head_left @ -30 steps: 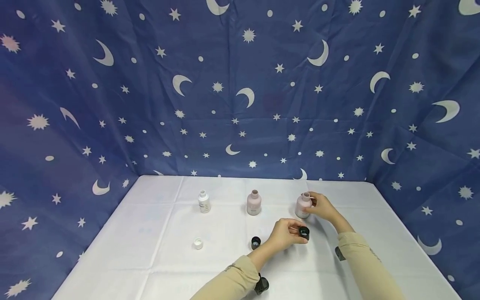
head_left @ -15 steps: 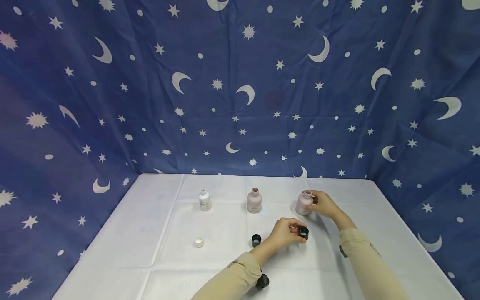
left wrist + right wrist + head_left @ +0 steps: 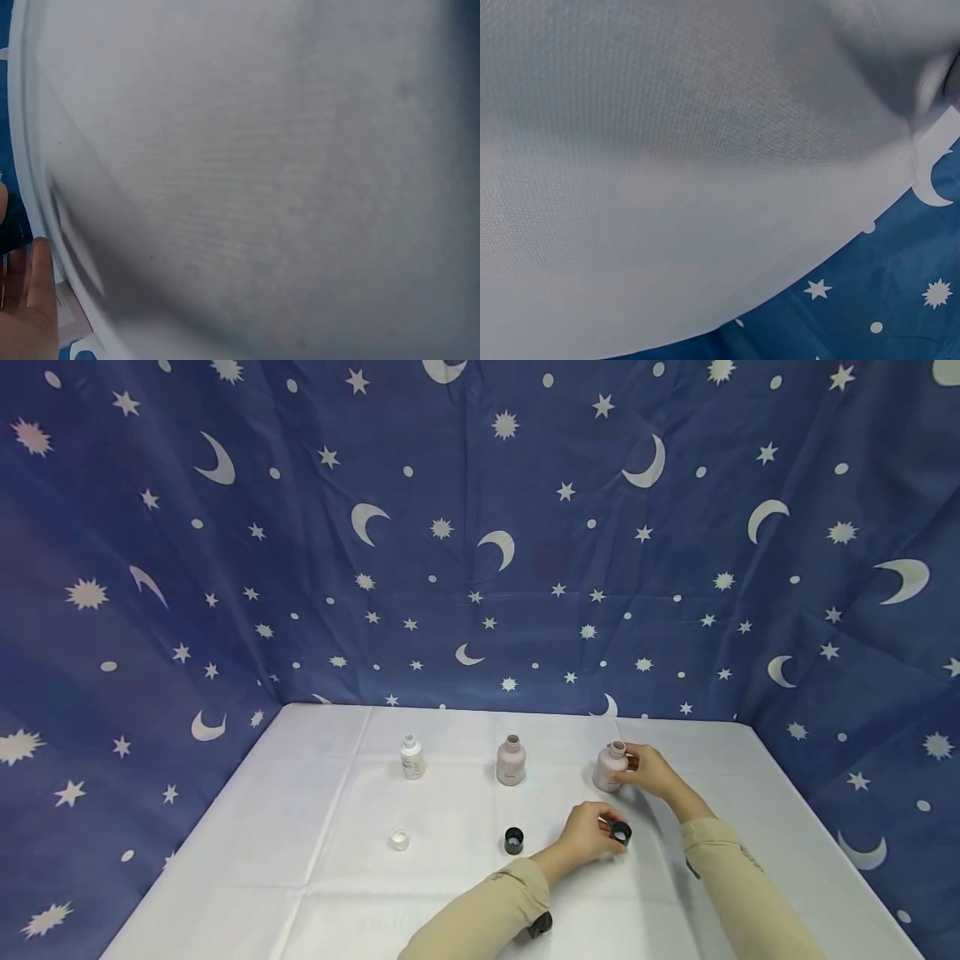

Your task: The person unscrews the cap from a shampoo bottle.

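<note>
My left hand pinches a black screw cap between thumb and fingers, its hollow side turned up toward the head camera. Just beyond it, my right hand grips a pale pink bottle from its right side. This bottle stands upright with its neck uncapped. In the left wrist view, the fingers and the dark cap show at the left edge. The right wrist view is mostly cloth, with only a sliver of something dark at its right edge.
A second uncapped pink bottle and a small white bottle stand to the left. In front of them lie a black cap and a white cap. A black wrist device shows beside the left sleeve. Starry blue cloth surrounds the white table.
My left hand has shifted a little right and nearer with the cap, whose hollow side has turned more toward the head camera. My right hand stays on the pink bottle.
</note>
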The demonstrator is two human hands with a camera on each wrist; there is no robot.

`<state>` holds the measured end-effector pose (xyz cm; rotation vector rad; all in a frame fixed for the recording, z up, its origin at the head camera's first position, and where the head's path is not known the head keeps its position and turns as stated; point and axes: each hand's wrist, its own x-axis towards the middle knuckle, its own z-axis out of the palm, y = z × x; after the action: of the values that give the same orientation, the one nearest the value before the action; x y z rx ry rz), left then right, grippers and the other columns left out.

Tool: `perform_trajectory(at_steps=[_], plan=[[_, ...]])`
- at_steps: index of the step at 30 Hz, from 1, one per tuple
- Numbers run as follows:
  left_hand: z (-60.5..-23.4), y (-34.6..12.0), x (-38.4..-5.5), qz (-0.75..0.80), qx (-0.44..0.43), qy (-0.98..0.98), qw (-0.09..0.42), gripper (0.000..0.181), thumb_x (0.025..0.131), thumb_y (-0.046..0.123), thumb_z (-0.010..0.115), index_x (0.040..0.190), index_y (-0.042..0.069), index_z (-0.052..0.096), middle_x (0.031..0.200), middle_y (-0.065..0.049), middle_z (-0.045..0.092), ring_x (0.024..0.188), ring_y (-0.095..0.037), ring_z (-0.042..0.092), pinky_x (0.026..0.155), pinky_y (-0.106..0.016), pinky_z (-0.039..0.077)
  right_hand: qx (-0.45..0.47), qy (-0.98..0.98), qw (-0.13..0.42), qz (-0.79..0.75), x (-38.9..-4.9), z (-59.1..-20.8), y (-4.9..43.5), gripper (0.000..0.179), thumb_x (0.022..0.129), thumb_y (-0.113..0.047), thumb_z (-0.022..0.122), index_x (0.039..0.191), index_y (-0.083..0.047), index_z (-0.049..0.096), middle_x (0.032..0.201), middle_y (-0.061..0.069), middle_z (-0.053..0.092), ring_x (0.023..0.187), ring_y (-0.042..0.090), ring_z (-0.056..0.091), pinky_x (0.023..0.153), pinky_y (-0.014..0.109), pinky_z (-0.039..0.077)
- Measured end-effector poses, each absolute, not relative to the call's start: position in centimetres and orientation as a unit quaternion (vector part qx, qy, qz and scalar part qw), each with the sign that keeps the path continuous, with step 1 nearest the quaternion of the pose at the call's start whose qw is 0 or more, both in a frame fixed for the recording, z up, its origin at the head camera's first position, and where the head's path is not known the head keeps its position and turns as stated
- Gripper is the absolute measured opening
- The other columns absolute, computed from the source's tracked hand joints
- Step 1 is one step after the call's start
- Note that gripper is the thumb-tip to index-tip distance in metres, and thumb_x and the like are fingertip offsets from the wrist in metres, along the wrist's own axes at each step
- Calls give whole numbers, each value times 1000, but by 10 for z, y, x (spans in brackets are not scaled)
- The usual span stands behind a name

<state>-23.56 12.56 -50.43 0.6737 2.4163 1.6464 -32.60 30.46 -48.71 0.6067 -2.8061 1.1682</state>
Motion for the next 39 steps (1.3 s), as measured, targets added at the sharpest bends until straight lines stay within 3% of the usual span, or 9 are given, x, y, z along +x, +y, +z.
perform_trajectory(at_steps=[4,9,17,25,30,39], plan=[[-507,127,-234,490,227,839,68,29,64,-3,83,89,3,71,83,-5,70,65,0,56,60,-7,45,203,-903,21,379,-325,-490,303,58,77,-4,76,121,21,49,113,36,59,99,43,62,83,41,56],[-511,130,-235,489,225,841,46,28,62,-1,85,87,1,72,78,-7,70,60,3,49,58,-6,42,198,-905,21,377,-325,-488,304,59,76,-3,76,121,22,48,114,36,58,101,44,62,83,42,55],[-514,135,-239,475,231,848,42,31,57,-2,87,84,1,73,75,-7,70,58,3,48,57,-5,40,185,-906,2,381,-325,-487,307,61,77,-4,76,123,21,46,116,36,57,104,44,61,85,40,55],[-515,135,-235,436,233,868,46,31,58,2,88,86,6,74,78,0,72,66,1,53,63,-7,41,192,-901,10,388,-322,-487,305,59,76,0,75,122,23,46,115,38,56,102,46,61,84,42,55],[-512,136,-232,425,247,868,66,32,59,3,88,87,6,74,82,0,72,70,1,55,67,-7,42,190,-903,13,386,-322,-487,306,59,76,1,75,121,24,46,114,39,57,102,47,61,83,41,56],[-506,134,-233,393,258,881,51,31,60,2,87,87,5,72,81,-1,71,70,-3,57,67,-7,41,185,-906,3,380,-322,-485,303,59,76,1,75,122,23,45,113,38,57,102,47,61,83,42,56]])
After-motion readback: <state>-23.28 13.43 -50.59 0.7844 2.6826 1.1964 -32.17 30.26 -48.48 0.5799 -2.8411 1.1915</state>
